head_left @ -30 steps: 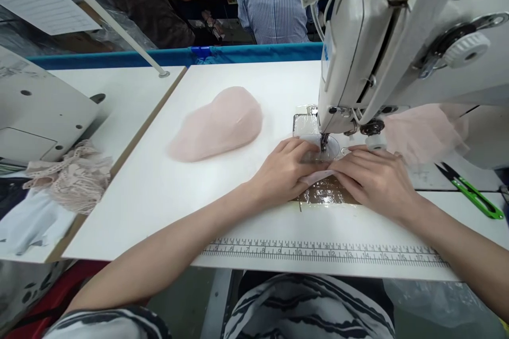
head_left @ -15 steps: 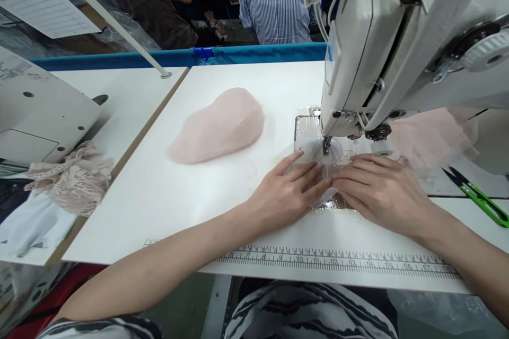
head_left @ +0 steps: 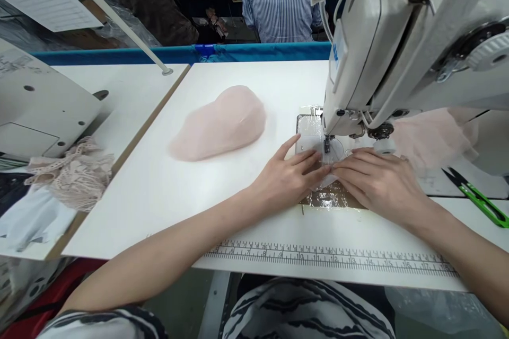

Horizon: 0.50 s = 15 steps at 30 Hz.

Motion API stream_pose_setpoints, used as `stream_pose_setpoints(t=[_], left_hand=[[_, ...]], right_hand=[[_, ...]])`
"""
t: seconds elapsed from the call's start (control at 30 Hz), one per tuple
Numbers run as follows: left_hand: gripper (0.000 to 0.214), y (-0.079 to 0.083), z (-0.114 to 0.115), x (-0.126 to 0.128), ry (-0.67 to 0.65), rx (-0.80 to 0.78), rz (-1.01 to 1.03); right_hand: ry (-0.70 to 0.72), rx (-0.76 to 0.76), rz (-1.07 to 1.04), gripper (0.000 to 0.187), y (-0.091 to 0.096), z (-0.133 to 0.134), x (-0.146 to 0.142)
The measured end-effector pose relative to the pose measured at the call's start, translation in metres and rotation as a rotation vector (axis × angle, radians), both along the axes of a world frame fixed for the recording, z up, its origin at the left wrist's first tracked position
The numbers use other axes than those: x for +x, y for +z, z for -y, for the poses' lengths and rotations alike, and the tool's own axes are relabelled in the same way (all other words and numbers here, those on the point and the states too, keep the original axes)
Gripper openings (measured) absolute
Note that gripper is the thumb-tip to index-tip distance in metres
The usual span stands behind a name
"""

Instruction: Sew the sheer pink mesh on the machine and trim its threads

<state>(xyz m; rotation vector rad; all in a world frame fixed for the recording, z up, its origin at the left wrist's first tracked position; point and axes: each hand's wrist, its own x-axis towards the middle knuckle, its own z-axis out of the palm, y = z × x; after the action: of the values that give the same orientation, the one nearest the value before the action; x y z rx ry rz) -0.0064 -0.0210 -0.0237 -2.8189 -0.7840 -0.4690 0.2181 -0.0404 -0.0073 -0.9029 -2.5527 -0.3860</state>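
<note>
A small piece of sheer pale fabric (head_left: 328, 180) lies at the presser foot (head_left: 326, 144) of a white sewing machine (head_left: 355, 58). My left hand (head_left: 287, 177) rests flat on the fabric's left side, index finger stretched forward and thumb toward the middle. On the right, my right hand (head_left: 376, 177) has its fingers close together, pinching the fabric's edge near the foot. The two thumbs almost meet in front of the needle. Fingers and foot hide much of the fabric.
Pink sheer cut pieces (head_left: 222, 124) lie left on the white table; more pink fabric (head_left: 431, 135) sits behind the right hand. Green thread snips (head_left: 479, 198) lie far right. A ruler strip (head_left: 318, 258) runs along the front edge. Beige lace trim (head_left: 77, 172) is bundled left.
Both hands have shifted slightly forward with the sheer fabric, baring more of the taped brown patch in front of the foot. The left index finger reaches farther forward. The view has shifted slightly.
</note>
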Motion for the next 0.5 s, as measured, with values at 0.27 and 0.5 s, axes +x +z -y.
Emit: stream_pose_setpoints(t=[0.27,0.5], left_hand=[[0.033,-0.001,-0.0098,-0.0006,-0.009,-0.002,-0.002],[0.032,-0.002,-0.0093,0.0006,0.006,0.026,0.019]], right_hand=[[-0.031,0.057,0.016,0.022,-0.0071,-0.0038,0.0024],[-0.028,0.047,0.038,0.023,-0.0077,-0.004,0.0031]])
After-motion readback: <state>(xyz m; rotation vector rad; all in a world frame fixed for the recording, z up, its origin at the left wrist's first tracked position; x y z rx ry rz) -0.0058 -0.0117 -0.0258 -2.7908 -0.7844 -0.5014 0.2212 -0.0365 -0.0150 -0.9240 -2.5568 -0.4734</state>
